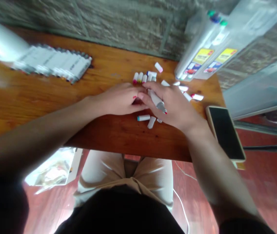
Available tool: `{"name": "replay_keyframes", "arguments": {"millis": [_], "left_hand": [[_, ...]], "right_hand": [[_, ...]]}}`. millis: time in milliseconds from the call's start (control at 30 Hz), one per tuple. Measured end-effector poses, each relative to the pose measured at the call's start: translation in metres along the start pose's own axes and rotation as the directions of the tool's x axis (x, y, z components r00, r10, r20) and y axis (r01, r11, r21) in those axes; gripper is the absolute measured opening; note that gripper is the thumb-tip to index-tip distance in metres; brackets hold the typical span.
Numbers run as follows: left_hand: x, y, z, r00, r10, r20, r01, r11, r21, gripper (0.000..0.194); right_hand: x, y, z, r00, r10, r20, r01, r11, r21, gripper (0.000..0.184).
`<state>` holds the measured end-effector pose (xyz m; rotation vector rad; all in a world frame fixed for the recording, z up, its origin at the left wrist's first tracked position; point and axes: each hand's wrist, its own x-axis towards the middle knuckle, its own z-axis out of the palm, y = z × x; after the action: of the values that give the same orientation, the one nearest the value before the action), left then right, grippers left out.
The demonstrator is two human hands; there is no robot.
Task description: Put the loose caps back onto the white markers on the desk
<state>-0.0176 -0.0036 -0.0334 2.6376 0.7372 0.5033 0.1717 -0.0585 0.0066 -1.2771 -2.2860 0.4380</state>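
Observation:
My right hand (175, 105) rests on the wooden table (55, 97), closed round a white marker (156, 100) that lies across its palm side. My left hand (121, 99) lies beside it, fingers curled, fingertips touching the right hand's fingers near the marker's end. Several loose white marker caps with coloured ends (143, 77) lie scattered just beyond and around both hands. One cap with a teal end (143, 117) and another plain one (151, 122) lie in front of the hands.
A row of white markers (55, 63) lies at the table's back left. Clear plastic marker boxes (206, 52) lean at the back right. A phone (226, 133) lies at the table's right edge. A stone wall stands behind.

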Motion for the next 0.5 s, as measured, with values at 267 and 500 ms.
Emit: {"name": "replay_keyframes", "arguments": {"millis": [267, 500], "left_hand": [[0.005, 0.007, 0.003, 0.967, 0.03, -0.255, -0.058, 0.993, -0.103, 0.039], [0.005, 0.003, 0.004, 0.891, 0.054, -0.45, -0.09, 0.994, -0.061, 0.028]], "right_hand": [[0.01, 0.003, 0.001, 0.95, 0.208, -0.235, -0.162, 0.966, 0.2, 0.029], [0.009, 0.003, 0.018, 0.944, 0.129, -0.303, 0.004, 0.916, 0.401, 0.029]]}}
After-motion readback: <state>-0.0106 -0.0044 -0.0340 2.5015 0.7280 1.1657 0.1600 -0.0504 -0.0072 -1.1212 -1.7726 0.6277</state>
